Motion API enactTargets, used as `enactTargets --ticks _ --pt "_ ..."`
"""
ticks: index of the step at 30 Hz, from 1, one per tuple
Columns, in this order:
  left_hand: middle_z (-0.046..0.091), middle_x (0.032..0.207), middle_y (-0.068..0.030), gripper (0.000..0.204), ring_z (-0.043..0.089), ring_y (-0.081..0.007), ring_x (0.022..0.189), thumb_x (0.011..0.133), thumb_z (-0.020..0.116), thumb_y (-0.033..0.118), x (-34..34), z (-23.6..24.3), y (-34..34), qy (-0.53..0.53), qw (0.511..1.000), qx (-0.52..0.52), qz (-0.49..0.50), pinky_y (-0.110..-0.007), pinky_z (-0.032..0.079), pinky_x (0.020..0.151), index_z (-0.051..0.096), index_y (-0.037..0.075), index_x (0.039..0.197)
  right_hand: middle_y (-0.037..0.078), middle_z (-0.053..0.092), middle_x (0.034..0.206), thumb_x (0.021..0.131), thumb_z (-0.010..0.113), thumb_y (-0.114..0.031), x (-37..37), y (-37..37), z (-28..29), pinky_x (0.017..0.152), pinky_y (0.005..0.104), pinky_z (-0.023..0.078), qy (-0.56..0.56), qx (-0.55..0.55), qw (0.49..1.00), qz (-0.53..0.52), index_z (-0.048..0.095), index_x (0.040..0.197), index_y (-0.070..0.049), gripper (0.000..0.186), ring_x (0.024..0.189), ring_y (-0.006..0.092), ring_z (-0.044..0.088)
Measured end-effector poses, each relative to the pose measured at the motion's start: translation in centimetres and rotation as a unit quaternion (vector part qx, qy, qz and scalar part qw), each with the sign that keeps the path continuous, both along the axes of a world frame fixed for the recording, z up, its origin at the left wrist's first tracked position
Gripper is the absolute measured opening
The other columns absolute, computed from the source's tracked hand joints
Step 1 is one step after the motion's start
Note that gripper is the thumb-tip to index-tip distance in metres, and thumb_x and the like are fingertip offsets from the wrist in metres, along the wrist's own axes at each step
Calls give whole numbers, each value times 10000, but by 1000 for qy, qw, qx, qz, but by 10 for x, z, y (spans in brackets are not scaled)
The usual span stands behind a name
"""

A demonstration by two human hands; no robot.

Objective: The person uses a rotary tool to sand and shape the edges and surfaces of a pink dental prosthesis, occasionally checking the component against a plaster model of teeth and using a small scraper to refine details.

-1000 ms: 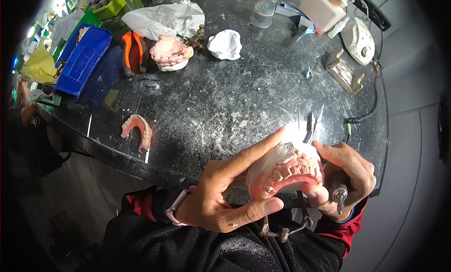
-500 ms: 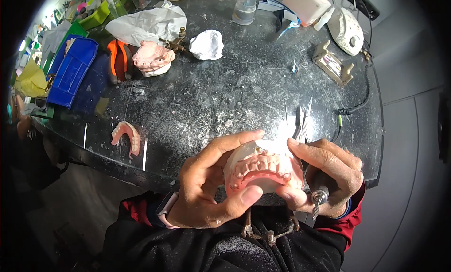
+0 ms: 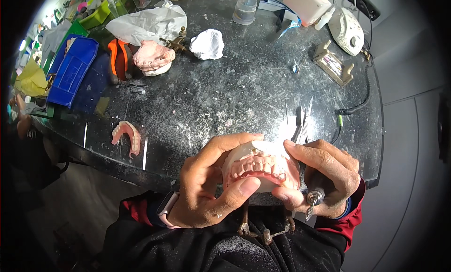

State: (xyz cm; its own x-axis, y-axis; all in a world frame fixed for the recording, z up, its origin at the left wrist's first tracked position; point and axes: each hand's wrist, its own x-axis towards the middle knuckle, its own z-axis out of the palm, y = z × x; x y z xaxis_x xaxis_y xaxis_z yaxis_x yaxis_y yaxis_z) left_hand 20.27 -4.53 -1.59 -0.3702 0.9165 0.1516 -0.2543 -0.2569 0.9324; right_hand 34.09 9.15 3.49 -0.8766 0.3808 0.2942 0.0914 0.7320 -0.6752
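Note:
Just over the table's near edge, a plaster dental model (image 3: 259, 153) with pink gum and a row of teeth is held between my two hands. My left hand (image 3: 206, 178) grips its left side, thumb across the lower front and fingers over the top. On the opposite side, my right hand (image 3: 331, 171) steadies the model with its fingertips. A rotary handpiece (image 3: 315, 196) with a spiral bur is tucked in that same hand, bur pointing down and away from the model. Below hangs the metal frame of an articulator (image 3: 267, 235), partly hidden by hands and model.
A pink denture (image 3: 127, 131) lies at left on the dusty dark table (image 3: 211, 98). Farther back are a pink model (image 3: 152, 58), orange-handled pliers (image 3: 120, 61), a white plaster piece (image 3: 206, 44) and a blue box (image 3: 74, 72). Pointed tools (image 3: 304, 122) lie beyond my right hand.
The model has shifted slightly left and tipped, so less of its pink lower arch shows. My right hand and the handpiece have moved a little left with it.

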Motion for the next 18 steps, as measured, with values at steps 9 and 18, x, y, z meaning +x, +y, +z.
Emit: enactTargets --ticks 9,18 --pt "569 1033 -130 424 553 -131 954 846 571 83 0 -4 -3 -42 999 -9 -16 -263 440 829 416 -77 1207 66 573 571 611 829 -278 0 0 -8 392 211 428 50 23 998 19 651 945 44 497 468 110 582" --pt "561 1036 -123 423 545 -131 950 851 566 93 0 -1 -2 -34 999 -23 -18 -272 433 838 411 -71 1209 65 572 578 615 827 -286 2 0 -8 384 215 425 35 21 999 5 649 963 31 504 458 106 570"
